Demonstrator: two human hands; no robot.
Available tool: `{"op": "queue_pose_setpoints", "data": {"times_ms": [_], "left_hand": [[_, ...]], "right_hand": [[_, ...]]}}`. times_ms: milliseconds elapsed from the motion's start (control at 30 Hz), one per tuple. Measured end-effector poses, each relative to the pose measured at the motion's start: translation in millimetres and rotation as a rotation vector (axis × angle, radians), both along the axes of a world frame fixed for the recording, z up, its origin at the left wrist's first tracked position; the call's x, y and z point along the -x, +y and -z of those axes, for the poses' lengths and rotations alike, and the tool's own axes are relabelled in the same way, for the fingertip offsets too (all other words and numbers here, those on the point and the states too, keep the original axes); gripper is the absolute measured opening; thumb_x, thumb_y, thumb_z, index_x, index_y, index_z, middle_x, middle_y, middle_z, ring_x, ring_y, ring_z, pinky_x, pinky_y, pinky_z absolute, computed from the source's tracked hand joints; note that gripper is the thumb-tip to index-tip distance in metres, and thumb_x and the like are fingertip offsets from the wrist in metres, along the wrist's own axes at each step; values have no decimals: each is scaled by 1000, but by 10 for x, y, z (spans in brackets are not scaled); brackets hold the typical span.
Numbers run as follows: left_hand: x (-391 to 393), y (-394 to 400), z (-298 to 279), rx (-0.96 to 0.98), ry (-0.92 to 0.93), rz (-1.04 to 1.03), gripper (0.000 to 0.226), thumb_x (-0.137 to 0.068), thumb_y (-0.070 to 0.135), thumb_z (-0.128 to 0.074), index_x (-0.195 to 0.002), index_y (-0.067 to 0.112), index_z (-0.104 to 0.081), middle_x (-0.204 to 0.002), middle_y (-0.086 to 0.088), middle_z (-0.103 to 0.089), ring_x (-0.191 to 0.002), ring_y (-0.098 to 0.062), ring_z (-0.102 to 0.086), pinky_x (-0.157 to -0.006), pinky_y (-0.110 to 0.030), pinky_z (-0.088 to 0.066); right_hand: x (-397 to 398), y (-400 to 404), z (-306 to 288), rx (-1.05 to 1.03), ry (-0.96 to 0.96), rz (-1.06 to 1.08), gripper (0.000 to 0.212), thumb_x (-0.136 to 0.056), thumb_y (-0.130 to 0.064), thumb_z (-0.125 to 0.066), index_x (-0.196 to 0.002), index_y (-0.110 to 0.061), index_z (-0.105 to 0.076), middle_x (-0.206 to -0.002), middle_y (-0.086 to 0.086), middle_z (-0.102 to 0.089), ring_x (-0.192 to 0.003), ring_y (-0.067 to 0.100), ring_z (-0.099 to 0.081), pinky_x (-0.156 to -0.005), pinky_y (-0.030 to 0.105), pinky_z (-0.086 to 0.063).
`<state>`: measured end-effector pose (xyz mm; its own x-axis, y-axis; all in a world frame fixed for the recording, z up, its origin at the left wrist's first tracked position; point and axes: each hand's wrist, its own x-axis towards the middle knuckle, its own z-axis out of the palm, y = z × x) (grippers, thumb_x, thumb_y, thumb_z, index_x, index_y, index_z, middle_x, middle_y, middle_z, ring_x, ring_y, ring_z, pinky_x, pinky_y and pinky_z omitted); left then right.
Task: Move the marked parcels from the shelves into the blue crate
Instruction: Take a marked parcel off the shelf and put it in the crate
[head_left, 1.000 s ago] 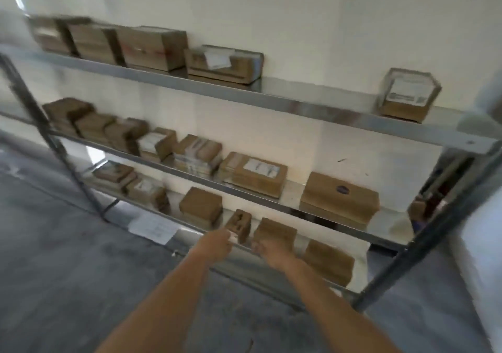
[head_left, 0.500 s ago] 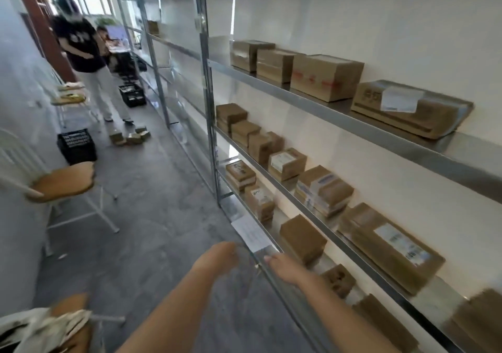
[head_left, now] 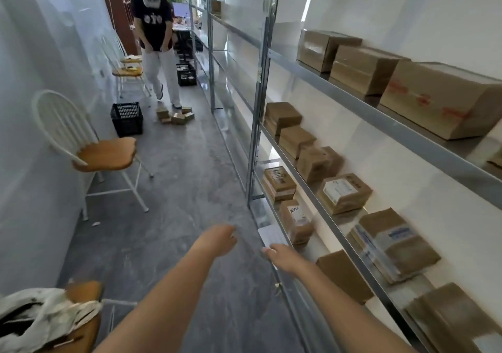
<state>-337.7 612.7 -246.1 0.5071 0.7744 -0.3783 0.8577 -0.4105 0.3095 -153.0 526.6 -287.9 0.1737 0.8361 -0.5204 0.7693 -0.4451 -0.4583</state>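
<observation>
While both hands reach forward holding nothing, the left hand [head_left: 218, 240] loosely curled over the grey floor [head_left: 173, 189] and the right hand [head_left: 282, 256] near the metal shelf edge [head_left: 320, 211], brown cardboard parcels [head_left: 343, 193] lie in rows on three shelves for picking; two black crates [head_left: 127, 118] stand on the floor; no blue crate is visible.

The shelves [head_left: 423, 142] are formed of smooth, glossy grey metal. The parcels [head_left: 345, 193] are wrapped in matt brown cardboard, several fitted with white paper labels and glossy clear tape. The floor [head_left: 173, 189] is finished in rough, dull grey concrete. The chair [head_left: 106, 153] is built with a smooth wooden seat and white-painted frame. The crate [head_left: 127, 119] is moulded in black latticed plastic.
</observation>
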Motion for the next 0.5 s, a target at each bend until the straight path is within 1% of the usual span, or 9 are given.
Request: {"op": "queue_pose_setpoints", "data": {"times_ms": [33, 100, 167, 300, 400, 500], "left_hand": [[-7, 191, 14, 2, 0, 0, 44, -102, 26, -37, -143, 12, -41, -147, -12, -44, -133, -29, -42, -106, -35, -35], [-22, 578, 40, 14, -14, 0, 43, -101, 27, -39, -141, 10, -44, -146, -12, -45, -133, -29, -43, -107, -36, -36], [-44, 972, 35, 31, -40, -9, 44, -101, 28, -39, -141, 10, -43, -146, -12, -45, -133, -29, -43, -108, -35, -35], [-76, 1767, 43, 66, -105, -36, 46, -101, 27, -40, -144, 11, -40, -148, -12, -42, -134, -29, -42, -109, -35, -34], [-116, 2223, 116, 98, -97, -34, 46, -101, 26, -40, -144, 10, -40, -148, -12, -43, -134, -29, -42, -108, -35, -35], [-266, 2689, 194, 107, -80, -29, 44, -102, 28, -40, -143, 12, -42, -146, -13, -45, -132, -30, -44, -105, -34, -35]], "right_hand": [[3, 189, -31, 2, -9, -15, 45, -103, -45, -33, -120, -10, -57, -138, 17, -54, -125, 29, -51, -96, 32, -39], [-10, 555, -98, 5, -11, -23, 50, -104, -43, -33, -137, -10, -50, -146, 16, -47, -134, 29, -45, -105, 34, -35], [-46, 898, -158, 21, -5, 0, 56, -103, -44, -34, -146, -8, -40, -151, 13, -41, -139, 29, -39, -110, 36, -32], [-109, 1510, -130, 57, 12, 52, 58, -103, -46, -35, -147, -9, -37, -154, 11, -38, -140, 29, -37, -111, 39, -31], [-149, 1838, -59, 108, 25, 55, 57, -103, -44, -34, -146, -8, -38, -153, 12, -38, -140, 30, -37, -110, 39, -31], [-272, 2286, -30, 98, 41, 74, 57, -103, -45, -34, -146, -7, -39, -153, 13, -39, -139, 30, -38, -112, 40, -33]]}}
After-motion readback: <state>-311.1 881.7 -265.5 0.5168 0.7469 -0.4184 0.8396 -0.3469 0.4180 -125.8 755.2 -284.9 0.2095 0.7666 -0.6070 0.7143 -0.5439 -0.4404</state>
